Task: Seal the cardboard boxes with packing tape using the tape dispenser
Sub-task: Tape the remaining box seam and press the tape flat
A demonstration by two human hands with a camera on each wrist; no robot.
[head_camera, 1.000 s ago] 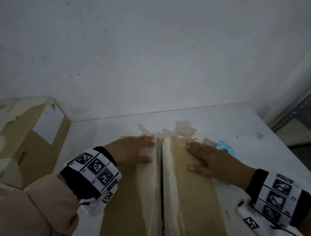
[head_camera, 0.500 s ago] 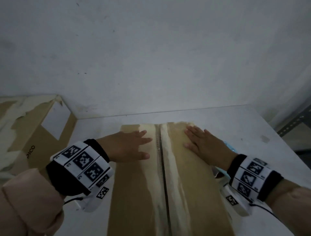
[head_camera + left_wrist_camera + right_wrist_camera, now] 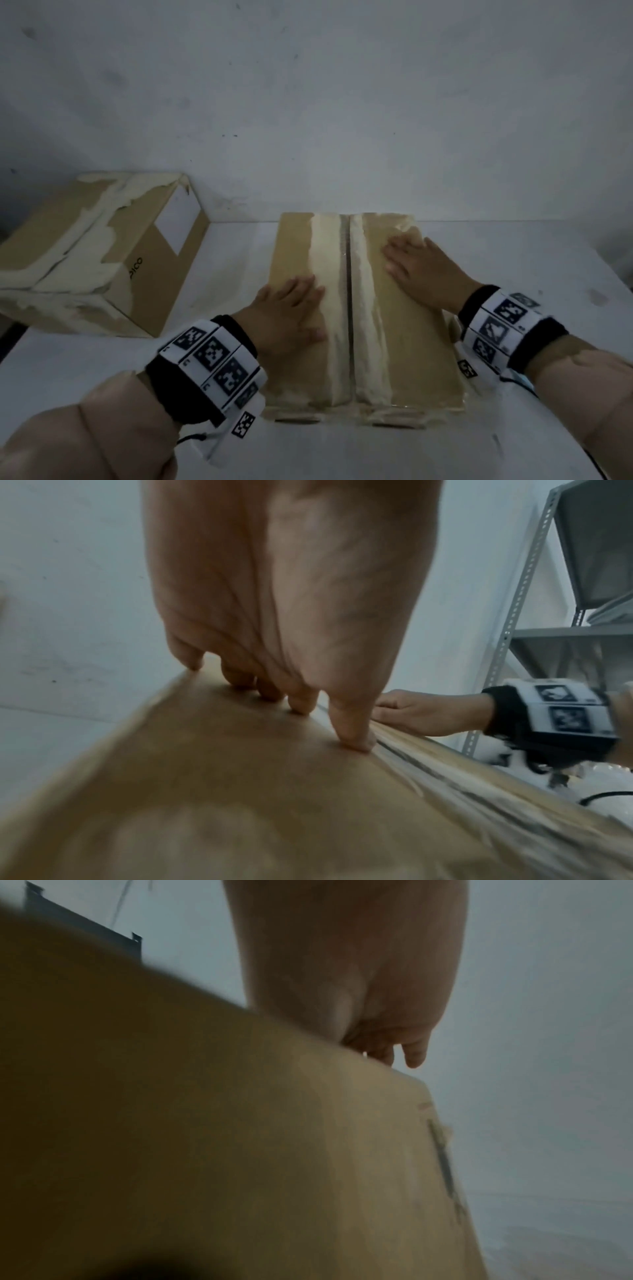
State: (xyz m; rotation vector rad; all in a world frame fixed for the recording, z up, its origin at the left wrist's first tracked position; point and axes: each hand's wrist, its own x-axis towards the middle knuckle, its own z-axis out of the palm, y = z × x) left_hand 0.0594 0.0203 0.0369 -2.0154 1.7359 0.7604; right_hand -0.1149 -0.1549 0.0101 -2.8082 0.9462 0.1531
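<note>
A brown cardboard box [image 3: 407,356] lies on the white table [image 3: 534,260] in front of me, its two top flaps folded down with a dark seam [image 3: 348,308] between them and pale torn paper along it. My left hand [image 3: 291,315] rests flat on the left flap [image 3: 240,777], fingers straight, thumb near the seam. My right hand [image 3: 418,270] lies flat on the right flap [image 3: 274,1150] further back. Neither hand holds anything. No tape dispenser shows in any view.
A second cardboard box [image 3: 89,253] with torn pale patches and a white label stands at the left of the table against the wall [image 3: 308,102]. A grey metal shelf [image 3: 548,615] stands to the right.
The view has pulled back, and the whole box and the left-hand box now show. Both hands have slid nearer along the flaps. The blue object beside the right hand is out of sight.
</note>
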